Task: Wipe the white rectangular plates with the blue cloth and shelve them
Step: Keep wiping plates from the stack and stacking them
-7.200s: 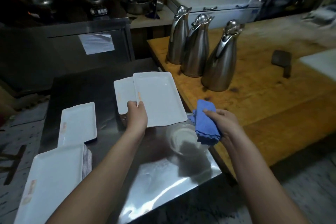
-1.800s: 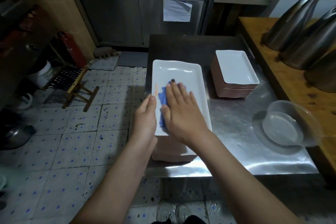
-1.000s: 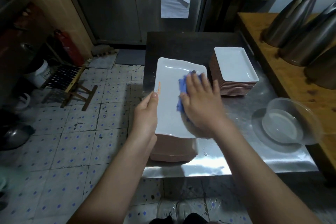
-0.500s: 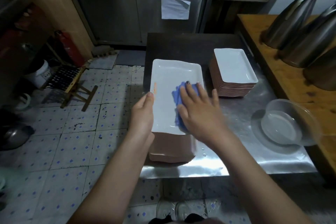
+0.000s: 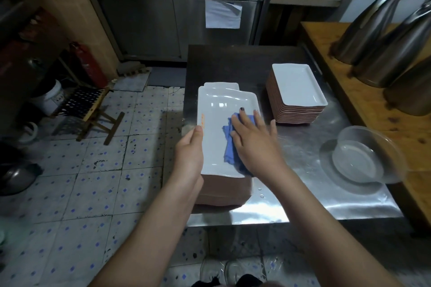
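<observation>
While left hand (image 5: pixel 190 149) grips plate (image 5: pixel 219 112), cloth (image 5: pixel 227 144) — blue — under right hand (image 5: pixel 254 142)

On my feed, the load sits on a steel table (image 5: pixel 291 205), bright with glare along its near edge and dark at the far end. Directly on it I see a near stack of white plates (image 5: pixel 224 190) by the left edge, a far stack (image 5: pixel 296 86) well apart to the right, and a clear bowl (image 5: pixel 359 158) at the right edge. Water drops (image 5: pixel 261 193) lie just beside the near stack. A wooden bench (image 5: pixel 326 37) adjoins on the right, carrying steel jugs (image 5: pixel 373 21).
</observation>
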`<move>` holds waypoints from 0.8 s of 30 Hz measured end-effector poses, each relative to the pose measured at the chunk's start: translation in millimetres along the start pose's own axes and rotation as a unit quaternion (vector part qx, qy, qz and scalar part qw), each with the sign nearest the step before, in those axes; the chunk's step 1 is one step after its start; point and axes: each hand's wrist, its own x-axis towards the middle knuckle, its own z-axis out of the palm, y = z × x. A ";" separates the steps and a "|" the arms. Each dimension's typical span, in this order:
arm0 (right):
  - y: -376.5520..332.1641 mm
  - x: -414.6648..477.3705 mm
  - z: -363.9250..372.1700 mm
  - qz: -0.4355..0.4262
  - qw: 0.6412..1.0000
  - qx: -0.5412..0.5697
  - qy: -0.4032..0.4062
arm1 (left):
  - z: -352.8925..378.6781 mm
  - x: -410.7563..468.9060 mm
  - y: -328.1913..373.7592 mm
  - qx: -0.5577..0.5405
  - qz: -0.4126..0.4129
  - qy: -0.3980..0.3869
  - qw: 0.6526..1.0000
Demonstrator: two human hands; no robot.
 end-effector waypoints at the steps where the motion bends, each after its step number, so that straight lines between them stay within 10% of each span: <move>1: 3.0 4.3 -2.7 0.016 1.000 0.003 0.012 | 0.1 -2.5 -0.4 -0.001 -0.001 -0.003 1.000; 17: -5.4 -26.1 11.4 0.091 0.928 0.311 0.185 | -21.8 -10.4 -6.0 -0.025 0.005 -0.003 1.000; 24: -11.4 -18.1 -0.8 0.009 0.954 0.235 0.188 | -30.0 -5.9 -9.7 -0.031 0.015 -0.010 0.999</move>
